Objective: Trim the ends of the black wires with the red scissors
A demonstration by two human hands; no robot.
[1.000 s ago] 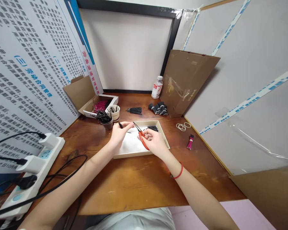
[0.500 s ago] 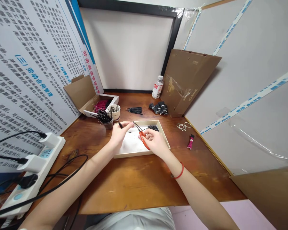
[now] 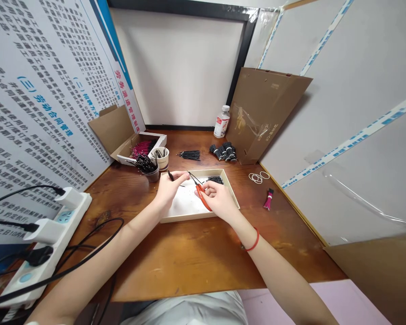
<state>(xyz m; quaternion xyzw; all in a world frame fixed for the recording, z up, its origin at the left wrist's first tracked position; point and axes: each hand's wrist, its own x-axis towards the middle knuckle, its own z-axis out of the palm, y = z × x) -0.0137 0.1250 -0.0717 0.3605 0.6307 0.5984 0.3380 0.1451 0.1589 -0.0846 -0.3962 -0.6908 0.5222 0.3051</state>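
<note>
left hand [image 3: 167,193]: clenched, thumb and forefinger pinching a thin black insulated wire [image 3: 175,178] above the tray, with its dark end sticking out on the far side of the fingers. right hand [image 3: 219,203]: closed around the orange-handled steel scissors [image 3: 200,197], with the tips pointing up and left, just beside the wire; cannot tell whether the blades touch it. a thin red string bracelet [image 3: 253,241] circles the right wrist.

both hands are over a shallow cream cardboard tray [image 3: 198,218] lined with white paper [image 3: 181,205], on a brown wooden desk [image 3: 189,262]. a heap of short black wires [image 3: 215,180] lies at the tray's far edge.

left of the tray: a white power strip [image 3: 50,234] with black cables [image 3: 88,239], a small dark cup of black wires [image 3: 152,176], a paper cup [image 3: 161,158], and a white box of pink-sleeved wires [image 3: 142,149].

right of the tray: loose rubber bands [image 3: 256,178] and a small pink-and-black wire bundle [image 3: 268,199].

farther back: a row of black wires [image 3: 190,155], tied black bundles [image 3: 222,152], a plastic bottle [image 3: 222,122], and an upright kraft-paper panel [image 3: 265,113].
</note>
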